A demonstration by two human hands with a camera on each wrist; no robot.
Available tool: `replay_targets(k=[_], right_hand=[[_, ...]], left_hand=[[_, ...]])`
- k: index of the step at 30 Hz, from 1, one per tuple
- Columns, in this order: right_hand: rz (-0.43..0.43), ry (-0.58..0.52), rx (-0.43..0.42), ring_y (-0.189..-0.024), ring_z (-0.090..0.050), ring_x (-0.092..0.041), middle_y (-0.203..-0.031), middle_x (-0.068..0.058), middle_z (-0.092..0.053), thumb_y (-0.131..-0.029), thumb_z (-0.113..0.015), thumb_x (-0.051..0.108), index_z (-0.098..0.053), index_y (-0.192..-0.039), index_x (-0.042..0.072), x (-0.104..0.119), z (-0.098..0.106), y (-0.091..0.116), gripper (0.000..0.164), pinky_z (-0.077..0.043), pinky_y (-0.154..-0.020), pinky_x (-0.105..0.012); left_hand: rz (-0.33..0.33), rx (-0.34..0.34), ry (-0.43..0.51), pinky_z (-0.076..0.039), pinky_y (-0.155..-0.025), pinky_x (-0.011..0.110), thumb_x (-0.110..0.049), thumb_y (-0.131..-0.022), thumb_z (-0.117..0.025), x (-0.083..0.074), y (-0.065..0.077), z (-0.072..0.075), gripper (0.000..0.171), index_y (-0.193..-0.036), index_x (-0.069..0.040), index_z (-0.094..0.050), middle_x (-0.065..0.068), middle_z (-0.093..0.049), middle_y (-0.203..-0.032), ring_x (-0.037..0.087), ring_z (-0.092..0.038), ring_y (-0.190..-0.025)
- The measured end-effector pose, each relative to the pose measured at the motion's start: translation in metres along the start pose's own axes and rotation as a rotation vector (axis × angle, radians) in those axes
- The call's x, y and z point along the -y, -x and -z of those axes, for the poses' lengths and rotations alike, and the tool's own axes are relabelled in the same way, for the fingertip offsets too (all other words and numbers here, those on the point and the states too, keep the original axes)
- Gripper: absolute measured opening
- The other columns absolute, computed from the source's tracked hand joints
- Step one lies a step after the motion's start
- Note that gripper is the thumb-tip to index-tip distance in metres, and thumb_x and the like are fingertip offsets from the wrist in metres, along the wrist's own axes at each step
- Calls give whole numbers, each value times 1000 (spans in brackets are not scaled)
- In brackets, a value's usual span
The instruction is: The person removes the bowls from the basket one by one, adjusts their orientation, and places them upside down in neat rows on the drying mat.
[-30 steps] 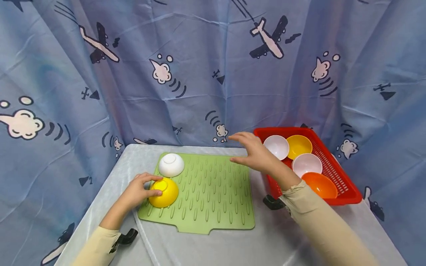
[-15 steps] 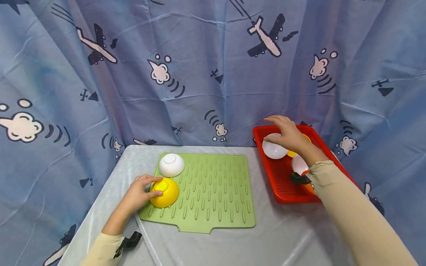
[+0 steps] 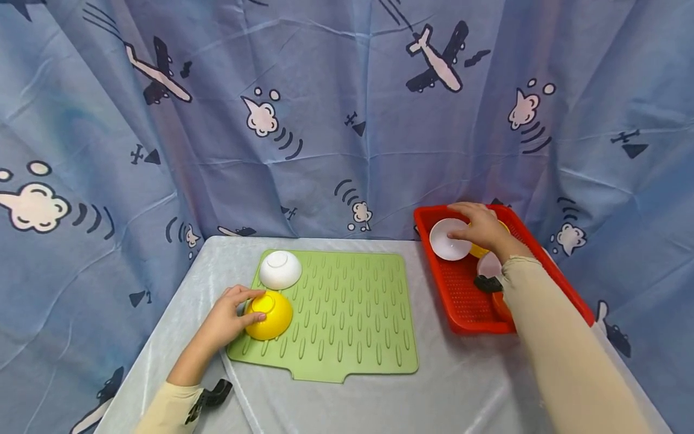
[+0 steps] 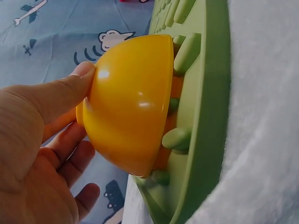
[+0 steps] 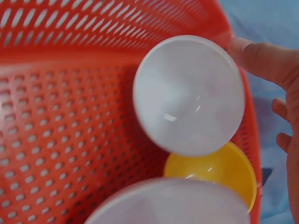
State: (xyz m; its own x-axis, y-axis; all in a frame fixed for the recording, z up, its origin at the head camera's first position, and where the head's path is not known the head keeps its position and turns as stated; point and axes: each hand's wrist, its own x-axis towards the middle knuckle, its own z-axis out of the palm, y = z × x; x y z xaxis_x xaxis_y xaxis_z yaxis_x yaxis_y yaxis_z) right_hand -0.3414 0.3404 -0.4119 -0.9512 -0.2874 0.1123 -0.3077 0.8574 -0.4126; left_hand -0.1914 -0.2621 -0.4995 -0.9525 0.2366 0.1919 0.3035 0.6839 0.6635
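Note:
My left hand [image 3: 230, 316] pinches the foot of an upturned yellow bowl [image 3: 276, 319], thumb on one side and fingers on the other. That bowl rests rim down on a green ridged drying mat [image 3: 352, 313]. Right behind it sits an upturned white bowl [image 3: 280, 269]. Over at the red basket [image 3: 455, 295], my right hand [image 3: 482, 229] hovers above a white bowl [image 5: 187, 98] that faces upward. In the right wrist view the thumb [image 5: 261, 58] is at this bowl's rim, and the other fingers are partly out of frame. Whether the thumb touches the rim I cannot tell.
Besides that white bowl, the basket holds a yellow bowl [image 5: 219, 168], a pale bowl [image 5: 173, 205] and an orange bowl [image 3: 501, 306], partly hidden by my right arm. A blue patterned curtain [image 3: 303, 120] hangs behind the white-covered table [image 3: 379, 404].
My right hand has travelled from over the mat's far right edge to the basket, then dropped lower toward the white bowl. The left hand has stayed on the yellow bowl.

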Motion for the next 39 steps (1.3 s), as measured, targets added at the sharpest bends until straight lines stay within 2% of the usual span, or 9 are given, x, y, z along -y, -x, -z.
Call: replay_targets(k=[7,14,23,29,35,39], right_hand=[[12,117,44,-142,-26,-53,-157,-27,-37,-79,-88,27,-44,-152,1,-22,-13,-1,89,-19,-108,-72],[4,160,85,-144,-24,-50,-161,-23,-33,-73,-92,32,-36,-158,8,-35,-26,-5,104,-16,-112,-72],[91,322,118,-144,-25,-48,-161,-21,-31,-62,-98,32,-24,-162,8,-35,-35,-5,127,-11,-114,-72],[126,370,82,-141,-29,-46,-156,-24,-36,-60,-98,35,-30,-159,3,-33,-36,-11,124,-12,-114,-71],[84,342,53,-141,-28,-46,-152,-27,-37,-61,-96,43,-34,-155,-2,-27,-31,-10,121,-10,-113,-70],[77,316,-16,-138,-29,-47,-149,-27,-39,-62,-94,45,-35,-153,-2,-19,-25,-5,119,-10,-112,-71]], left_hand=[[14,3,2,-42,-102,54,-22,-82,-87,0,0,0,51,-130,-10,-71,4,-66,-114,27,-53,-115],[17,-2,14,-41,-102,53,-23,-82,-87,0,1,2,51,-129,-11,-72,3,-67,-115,25,-52,-115],[21,-1,12,-40,-101,52,-24,-82,-87,0,0,0,51,-129,-12,-72,2,-67,-115,25,-51,-114],[36,-4,-7,-40,-100,52,-27,-83,-87,2,-1,0,52,-131,-14,-71,2,-67,-115,25,-51,-115],[35,-2,3,-40,-101,52,-29,-83,-87,2,-2,1,52,-130,-14,-71,1,-67,-116,25,-50,-115],[36,3,3,-40,-101,53,-30,-83,-86,3,-1,1,52,-130,-16,-71,1,-68,-118,25,-51,-117]])
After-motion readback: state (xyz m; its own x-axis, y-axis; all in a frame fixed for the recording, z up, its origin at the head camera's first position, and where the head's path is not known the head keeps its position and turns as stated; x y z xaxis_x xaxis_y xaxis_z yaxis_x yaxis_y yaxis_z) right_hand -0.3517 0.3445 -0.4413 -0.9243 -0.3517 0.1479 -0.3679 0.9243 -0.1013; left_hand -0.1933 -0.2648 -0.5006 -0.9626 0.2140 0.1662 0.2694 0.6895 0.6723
